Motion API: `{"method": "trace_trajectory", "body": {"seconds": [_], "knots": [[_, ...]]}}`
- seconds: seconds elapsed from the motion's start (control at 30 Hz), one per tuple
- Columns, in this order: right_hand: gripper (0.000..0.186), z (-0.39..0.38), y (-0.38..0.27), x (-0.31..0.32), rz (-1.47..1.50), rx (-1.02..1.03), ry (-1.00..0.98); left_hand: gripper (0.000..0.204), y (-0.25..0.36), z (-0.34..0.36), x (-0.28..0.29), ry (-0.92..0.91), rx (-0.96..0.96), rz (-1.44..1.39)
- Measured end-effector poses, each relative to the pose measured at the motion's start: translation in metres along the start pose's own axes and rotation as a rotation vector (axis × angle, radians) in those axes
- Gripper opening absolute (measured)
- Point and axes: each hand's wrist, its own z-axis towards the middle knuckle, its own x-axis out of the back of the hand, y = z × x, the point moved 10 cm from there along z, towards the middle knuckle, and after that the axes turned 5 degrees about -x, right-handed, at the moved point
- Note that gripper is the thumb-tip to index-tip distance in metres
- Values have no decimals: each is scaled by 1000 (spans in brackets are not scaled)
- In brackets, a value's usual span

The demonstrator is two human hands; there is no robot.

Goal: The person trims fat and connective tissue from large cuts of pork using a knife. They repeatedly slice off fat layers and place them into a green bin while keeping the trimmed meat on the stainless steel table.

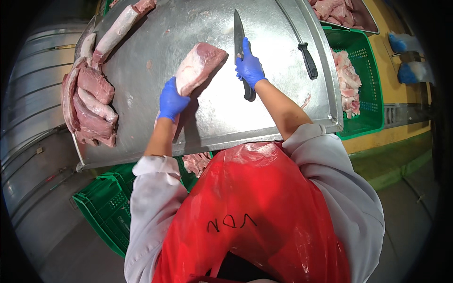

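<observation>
My left hand (173, 100), in a blue glove, is closed round the lower end of a long piece of pork (200, 66). Its pale fat side faces up, and the pink flesh shows at the far end. In my right hand (251, 67), also gloved in blue, is a knife (239, 29) with a long blade pointing away from me. My index finger stretches along the blade, and the black handle end sticks out below my palm. A gap separates the blade from the pork. Both hands are over the metal table (222, 113).
More pork pieces (92, 104) lie along the table's left side. A sharpening steel (306, 54) with a black handle rests at the right. Green crates (373, 89) with trimmings stand beyond the right edge, and another green crate (106, 203) sits below left. A meat tray (365, 19) is at far right.
</observation>
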Motion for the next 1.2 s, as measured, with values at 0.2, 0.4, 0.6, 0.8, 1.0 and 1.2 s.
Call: {"method": "trace_trajectory", "body": {"seconds": [0.2,0.4,0.6,0.8,1.0,1.2], "knots": [[75,-18,-24,-42,-36,-30,-83,67,-23,28,10,-200,-30,-303],[78,-55,-15,-59,436,17,-160,68,-38,40,0,-264,-142,-324],[79,-64,-31,-63,461,115,-257,68,-36,32,-5,-318,-159,-387],[76,-47,-35,-54,420,39,-296,70,-9,21,-1,-400,-143,-353],[76,-104,-9,-66,324,214,-242,72,-21,18,-2,-331,-169,-355],[78,-107,-18,-57,157,90,-331,77,-22,11,4,-112,-95,-406]]}}
